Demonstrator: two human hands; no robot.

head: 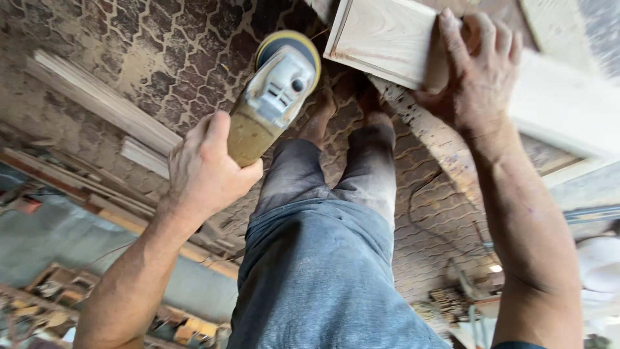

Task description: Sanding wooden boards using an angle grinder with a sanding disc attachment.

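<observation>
The dusty sander (274, 97) sits clasped by its handle in the left hand (205, 169), just left of the pale wooden panel (382, 35). The right hand (475, 74) grips that panel's edge; its upper part runs out of view.

The wooden panel (384, 35) runs off the top edge, so its full shape is unseen, and the right hand (475, 71) covers its right corner. The left hand (206, 168) wraps the sander (274, 97), hiding the rear of its handle; the pad's underside faces away. Both feet (349, 106) are blurred. Clutter along the bottom-left edge (58, 304) is too blurred to identify. The right forearm leaves the bottom edge.
</observation>
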